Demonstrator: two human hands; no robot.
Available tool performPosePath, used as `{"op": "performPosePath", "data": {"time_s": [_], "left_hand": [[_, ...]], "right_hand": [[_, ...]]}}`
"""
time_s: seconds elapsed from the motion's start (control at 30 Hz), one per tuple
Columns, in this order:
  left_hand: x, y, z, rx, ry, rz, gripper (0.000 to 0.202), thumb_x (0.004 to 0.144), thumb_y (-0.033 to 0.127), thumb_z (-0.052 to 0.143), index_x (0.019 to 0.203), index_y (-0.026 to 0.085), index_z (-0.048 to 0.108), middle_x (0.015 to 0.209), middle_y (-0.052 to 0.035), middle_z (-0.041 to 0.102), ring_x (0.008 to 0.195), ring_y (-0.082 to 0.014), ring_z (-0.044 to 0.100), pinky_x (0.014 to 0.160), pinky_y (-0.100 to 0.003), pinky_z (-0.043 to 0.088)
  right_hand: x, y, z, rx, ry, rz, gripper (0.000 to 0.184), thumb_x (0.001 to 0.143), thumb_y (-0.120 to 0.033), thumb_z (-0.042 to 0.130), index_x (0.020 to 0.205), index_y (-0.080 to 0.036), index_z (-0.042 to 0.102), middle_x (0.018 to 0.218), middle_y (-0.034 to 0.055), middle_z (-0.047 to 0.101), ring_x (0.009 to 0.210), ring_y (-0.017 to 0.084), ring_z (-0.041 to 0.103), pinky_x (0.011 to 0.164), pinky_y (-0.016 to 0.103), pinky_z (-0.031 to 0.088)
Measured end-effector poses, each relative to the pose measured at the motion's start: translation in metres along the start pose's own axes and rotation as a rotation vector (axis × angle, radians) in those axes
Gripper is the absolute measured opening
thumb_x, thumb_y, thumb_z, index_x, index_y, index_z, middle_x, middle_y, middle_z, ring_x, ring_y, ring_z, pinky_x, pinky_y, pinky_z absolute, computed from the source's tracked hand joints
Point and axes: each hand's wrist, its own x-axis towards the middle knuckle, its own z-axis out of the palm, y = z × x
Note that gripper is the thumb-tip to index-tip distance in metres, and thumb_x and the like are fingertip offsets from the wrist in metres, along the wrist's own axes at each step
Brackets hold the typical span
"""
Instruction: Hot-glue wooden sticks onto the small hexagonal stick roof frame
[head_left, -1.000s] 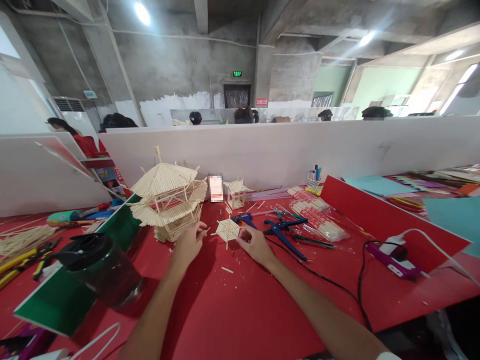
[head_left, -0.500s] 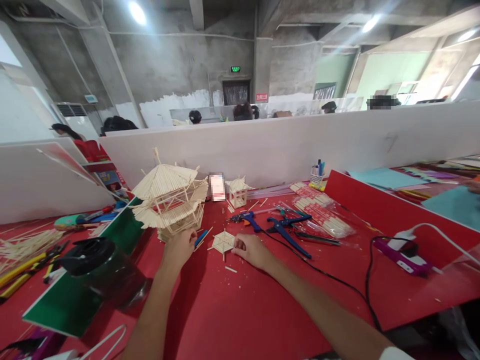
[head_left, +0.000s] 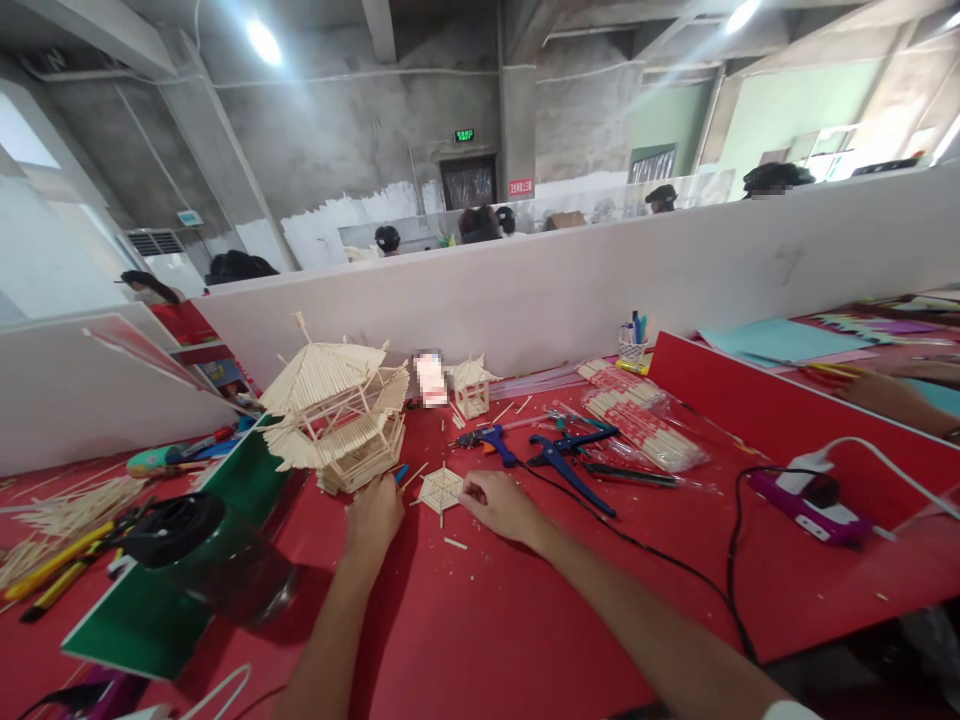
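Note:
A flat hexagonal web of thin wooden sticks (head_left: 441, 490) lies on the red table (head_left: 525, 620). My right hand (head_left: 495, 503) rests beside it, fingers pinched on its right edge. My left hand (head_left: 373, 515) sits just left of the web with its fingers curled. A small blue tip (head_left: 401, 472) and a thin stick show just past those fingers, and I cannot make out what they grip. Close behind the left hand stands a two-tier stick pagoda model (head_left: 337, 410).
Behind are a small stick pavilion (head_left: 471, 385), a blue glue gun (head_left: 491, 440), blue cutters (head_left: 570, 465) and stick packets (head_left: 645, 425). A purple glue gun (head_left: 806, 505) and black cable lie right. A dark jar (head_left: 202, 555) sits on a green board (head_left: 150, 600). Another person's hand (head_left: 892, 395) is at far right.
My left hand dropped from the web's left edge toward me, and its fingers curled. My right hand kept its hold on the web's right edge. The camera tilted and shifted.

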Motion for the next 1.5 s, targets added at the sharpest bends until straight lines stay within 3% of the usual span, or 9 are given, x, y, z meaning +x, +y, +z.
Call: {"op": "performPosePath", "data": {"time_s": [0.2,0.37,0.5,0.57,0.73,0.8,0.97,1.23,1.5], "left_hand": [[0.0,0.002,0.003,0.065,-0.027,-0.026,0.024,0.089,0.017,0.041,0.099,0.015,0.062,0.101,-0.0206,0.068,0.089,-0.035,0.064,0.076,-0.045,0.046],[-0.002,-0.004,-0.001,-0.046,0.142,0.087,0.03,0.093,0.022,0.036,0.103,0.02,0.065,0.106,-0.0145,0.067,0.096,-0.0295,0.063,0.08,-0.038,0.047],[-0.015,0.002,-0.002,-0.371,0.232,0.259,0.032,0.094,0.03,0.039,0.105,0.021,0.066,0.109,-0.0107,0.067,0.102,-0.0243,0.063,0.091,-0.034,0.047],[-0.028,0.011,0.001,-0.512,0.21,0.309,0.032,0.094,0.035,0.041,0.105,0.021,0.067,0.107,-0.0092,0.068,0.102,-0.0228,0.063,0.092,-0.033,0.048],[-0.057,0.027,0.01,-0.67,0.199,0.287,0.027,0.092,0.039,0.048,0.104,0.022,0.066,0.105,-0.0069,0.069,0.098,-0.0208,0.064,0.091,-0.031,0.049],[-0.061,0.028,0.01,-0.67,0.218,0.283,0.026,0.092,0.04,0.049,0.102,0.023,0.066,0.104,-0.0065,0.07,0.098,-0.0212,0.064,0.092,-0.032,0.048],[-0.061,0.027,0.008,-0.707,0.228,0.261,0.025,0.09,0.042,0.052,0.101,0.023,0.066,0.103,-0.006,0.07,0.097,-0.0216,0.064,0.092,-0.033,0.048],[-0.053,0.033,0.008,-1.052,0.194,0.105,0.031,0.078,0.04,0.066,0.1,0.019,0.059,0.088,-0.0034,0.066,0.085,-0.0189,0.064,0.082,-0.031,0.051],[-0.053,0.028,0.0,-1.076,0.108,0.121,0.03,0.074,0.037,0.067,0.097,0.019,0.061,0.087,-0.0038,0.067,0.085,-0.0199,0.064,0.08,-0.033,0.052]], "right_hand": [[0.003,-0.003,-0.001,-0.006,0.003,-0.026,0.008,0.083,-0.019,0.061,0.075,-0.019,0.064,0.069,0.0002,0.065,0.059,0.012,0.054,0.056,0.022,0.034],[0.005,0.004,0.002,0.037,0.024,-0.015,0.007,0.086,-0.022,0.059,0.09,-0.02,0.065,0.076,0.0009,0.066,0.067,0.015,0.059,0.062,0.025,0.041],[0.006,0.003,-0.004,0.094,0.125,-0.066,0.047,0.086,-0.026,0.062,0.131,-0.023,0.05,0.114,0.0081,0.063,0.097,0.02,0.061,0.085,0.033,0.047],[0.006,0.0,-0.007,0.087,0.136,-0.145,0.054,0.086,-0.027,0.064,0.137,-0.025,0.048,0.128,0.0094,0.057,0.113,0.022,0.055,0.097,0.036,0.044],[0.008,-0.005,-0.008,0.002,-0.026,-0.196,0.018,0.089,-0.02,0.061,0.103,-0.024,0.072,0.099,0.0057,0.072,0.094,0.021,0.063,0.087,0.034,0.047],[0.007,-0.008,-0.008,-0.011,-0.071,-0.216,0.017,0.09,-0.02,0.06,0.096,-0.024,0.075,0.093,0.0045,0.074,0.085,0.02,0.064,0.082,0.032,0.047],[0.004,-0.016,-0.011,0.077,-0.038,-0.246,0.017,0.09,-0.028,0.061,0.097,-0.025,0.076,0.092,0.0044,0.075,0.084,0.02,0.065,0.08,0.03,0.047],[0.004,-0.011,-0.009,0.298,0.027,-0.148,0.015,0.087,-0.024,0.063,0.091,-0.022,0.077,0.084,0.0035,0.073,0.075,0.016,0.065,0.071,0.026,0.048],[0.002,-0.01,-0.011,0.301,0.056,-0.177,0.018,0.088,-0.03,0.063,0.094,-0.021,0.077,0.082,0.0047,0.071,0.073,0.016,0.063,0.069,0.026,0.048]]}}
